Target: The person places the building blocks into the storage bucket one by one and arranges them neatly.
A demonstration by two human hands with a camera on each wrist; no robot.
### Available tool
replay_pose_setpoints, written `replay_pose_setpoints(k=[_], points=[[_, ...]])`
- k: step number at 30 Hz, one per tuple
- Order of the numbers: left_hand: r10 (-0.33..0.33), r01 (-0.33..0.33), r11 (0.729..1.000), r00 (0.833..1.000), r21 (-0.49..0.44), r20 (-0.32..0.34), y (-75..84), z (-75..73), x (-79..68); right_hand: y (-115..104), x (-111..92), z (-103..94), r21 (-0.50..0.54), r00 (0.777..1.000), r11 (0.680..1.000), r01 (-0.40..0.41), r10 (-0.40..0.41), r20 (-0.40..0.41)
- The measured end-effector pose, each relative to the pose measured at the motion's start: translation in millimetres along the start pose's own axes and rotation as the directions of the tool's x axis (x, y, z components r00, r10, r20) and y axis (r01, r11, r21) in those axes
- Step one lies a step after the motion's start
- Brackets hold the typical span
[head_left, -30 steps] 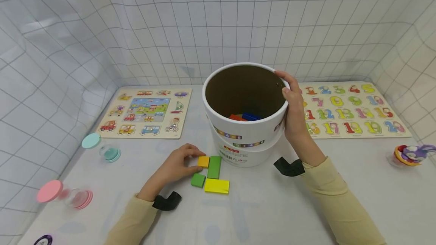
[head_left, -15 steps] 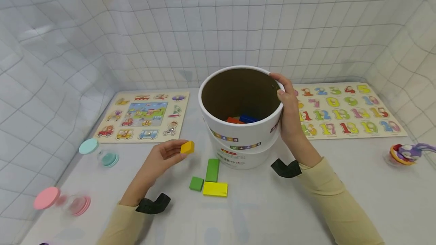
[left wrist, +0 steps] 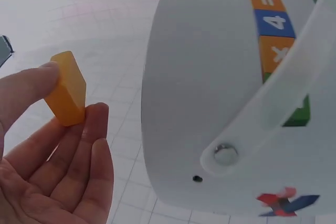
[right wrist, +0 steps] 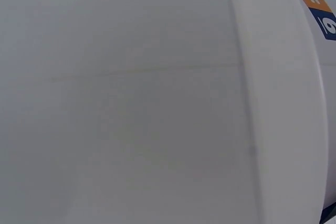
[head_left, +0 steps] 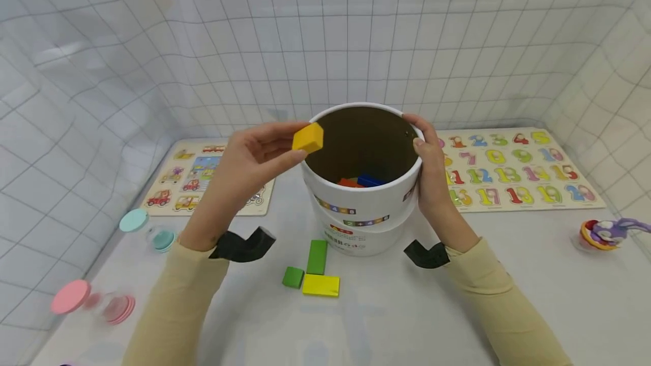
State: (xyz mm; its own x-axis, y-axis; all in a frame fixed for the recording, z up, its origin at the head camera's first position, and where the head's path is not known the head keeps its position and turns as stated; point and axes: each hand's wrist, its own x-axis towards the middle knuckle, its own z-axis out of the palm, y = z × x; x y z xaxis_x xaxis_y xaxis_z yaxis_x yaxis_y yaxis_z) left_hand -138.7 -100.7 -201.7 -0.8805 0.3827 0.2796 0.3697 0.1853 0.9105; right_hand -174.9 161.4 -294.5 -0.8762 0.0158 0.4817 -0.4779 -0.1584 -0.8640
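My left hand pinches a yellow block between thumb and fingers, at the left rim of a white bucket. The left wrist view shows the same block beside the bucket's outer wall and its handle strap. On the bucket's right rim my right hand has its grip, thumb at the inside edge. Orange and blue blocks lie at the bottom of the bucket. Just the white bucket wall fills most of the right wrist view.
A green rectangular block, a small green block and a bright yellow block lie before the bucket. Puzzle boards stand behind: vehicles left, numbers right. Two small hourglass-like toys are left, a purple toy right.
My left hand has picked the yellow block off the table beside the green one and raised it to the bucket's rim. The right hand keeps its hold on the rim.
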Motion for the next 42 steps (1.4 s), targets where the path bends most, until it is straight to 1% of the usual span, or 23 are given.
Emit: replay_pose_setpoints(k=[2, 5, 7, 9, 11, 14, 16, 19, 21, 22, 24, 25, 27, 28, 29, 31, 32, 33, 35, 36, 38, 40, 42], points=[[-0.011, 0.01, 0.999, 1.0, 0.043, 0.013, 2.7, 5.8, 13.2, 1, -1, -0.3, -0.014, 1.0, 1.0, -0.002, 0.002, -0.003], [-0.021, 0.018, 0.994, 0.999, 0.108, 0.03, -10.4, 9.6, 32.0, 2, -2, -0.7, -0.024, 1.0, 1.0, -0.007, 0.007, -0.003], [-0.021, 0.016, 0.99, 0.999, 0.143, 0.036, -21.4, 9.8, 39.2, 3, -3, -0.6, -0.026, 1.0, 1.0, -0.015, 0.015, -0.002], [-0.007, 0.004, 0.987, 1.0, 0.159, 0.023, -30.4, 8.3, 41.0, 3, -4, -0.5, -0.026, 1.0, 0.999, -0.021, 0.021, -0.002], [0.008, -0.006, 0.988, 1.0, 0.152, -0.011, -33.0, 4.9, 36.9, 3, -4, -0.4, -0.018, 1.0, 1.0, -0.024, 0.024, -0.004], [0.05, -0.041, 0.994, 0.995, 0.097, -0.09, -38.4, -3.6, 26.7, 2, -4, -1.0, -0.004, 1.0, 1.0, -0.022, 0.022, -0.009], [0.054, -0.046, 0.997, 0.99, 0.061, -0.132, -46.8, -9.8, 18.2, 1, -3, -1.3, 0.004, 1.0, 1.0, -0.023, 0.023, -0.013], [0.016, -0.012, 1.0, 0.984, 0.025, -0.179, -69.8, -16.0, 2.4, 0, -3, -1.6, 0.014, 1.0, 1.0, -0.025, 0.025, -0.015], [-0.04, 0.044, 0.999, 0.98, 0.018, -0.195, -91.7, -17.1, -9.7, 0, -3, -1.4, 0.018, 1.0, 1.0, -0.025, 0.026, -0.013], [-0.076, 0.08, 0.997, 0.978, 0.012, -0.192, -103.3, -16.6, -16.1, 1, -3, -1.1, 0.023, 1.0, 0.999, -0.025, 0.025, -0.012], [-0.146, 0.152, 0.988, 0.976, 0.024, -0.159, -125.9, -13.8, -28.7, 1, -3, -0.6, 0.03, 1.0, 0.999, -0.024, 0.024, -0.007], [-0.186, 0.192, 0.981, 0.974, 0.035, -0.126, -136.1, -11.7, -34.7, 1, -2, -0.2, 0.033, 1.0, 0.999, -0.023, 0.023, -0.005], [-0.256, 0.258, 0.962, 0.966, 0.089, -0.035, -153.3, -6.7, -45.5, 1, -2, 0.2, 0.037, 1.0, 0.999, -0.021, 0.021, -0.003], [-0.28, 0.276, 0.954, 0.96, 0.119, 0.019, -160.0, -3.7, -50.0, 1, -2, 0.4, 0.035, 1.0, 0.999, -0.02, 0.02, -0.003], [-0.294, 0.28, 0.947, 0.953, 0.156, 0.078, -165.9, -0.7, -53.8, 1, -2, 0.6, 0.032, 1.0, 0.999, -0.018, 0.019, -0.004], [-0.314, 0.27, 0.936, 0.93, 0.224, 0.19, -174.6, 5.8, -60.3, 1, -1, 1.3, 0.037, 1.0, 0.999, -0.017, 0.018, -0.002], [-0.319, 0.255, 0.929, 0.918, 0.267, 0.233, -177.6, 9.4, -63.0, 1, -1, 1.6, 0.036, 1.0, 0.999, -0.015, 0.015, 0.0], [-0.323, 0.238, 0.923, 0.907, 0.304, 0.269, -180.0, 13.0, -65.3, 1, -1, 2.0, 0.037, 1.0, 0.999, -0.014, 0.014, 0.001], [-0.318, 0.192, 0.908, 0.895, 0.373, 0.313, -182.9, 19.7, -68.7, 1, 0, 2.7, 0.043, 1.0, 0.999, -0.011, 0.011, 0.006], [-0.316, 0.174, 0.899, 0.893, 0.403, 0.32, -183.4, 22.7, -69.8, 1, 0, 3.0, 0.048, 1.0, 0.999, -0.011, 0.01, 0.006], [-0.303, 0.141, 0.885, 0.898, 0.443, 0.32, -183.9, 27.7, -70.7, 1, 1, 2.9, 0.042, 1.0, 0.999, -0.007, 0.007, 0.005], [-0.282, 0.115, 0.882, 0.906, 0.457, 0.316, -183.1, 31.0, -70.7, 0, 1, 2.4, 0.036, 1.0, 0.999, -0.007, 0.007, -0.001], [-0.271, 0.11, 0.886, 0.912, 0.451, 0.308, -182.2, 33.0, -70.7, 0, 1, 1.8, 0.026, 1.0, 1.0, -0.01, 0.01, -0.008]])
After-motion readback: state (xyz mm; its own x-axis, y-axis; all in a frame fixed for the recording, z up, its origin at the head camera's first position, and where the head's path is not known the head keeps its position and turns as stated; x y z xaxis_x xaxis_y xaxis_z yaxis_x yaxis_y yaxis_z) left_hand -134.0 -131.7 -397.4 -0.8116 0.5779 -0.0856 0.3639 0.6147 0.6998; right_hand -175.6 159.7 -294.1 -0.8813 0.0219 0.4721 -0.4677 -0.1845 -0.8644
